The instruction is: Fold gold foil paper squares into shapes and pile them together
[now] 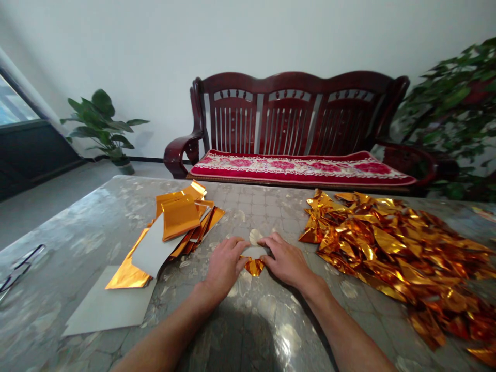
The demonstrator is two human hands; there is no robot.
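Between my two hands, just above the middle of the table, is a sheet of gold foil paper, its pale grey back facing up and its lower part folded to show gold. My left hand grips the left end of it, thumb below and fingers above. On the right end, my right hand holds it the same way. Left of my hands lies a loose stack of gold foil sheets, some with the pale side up. To the right spreads a large heap of folded gold foil pieces.
The table has a patterned, glossy cover. Pale sheets lie at the left, and eyeglasses rest near the left edge. Behind the table stands a dark red wooden bench with a floral cushion. Potted plants flank it.
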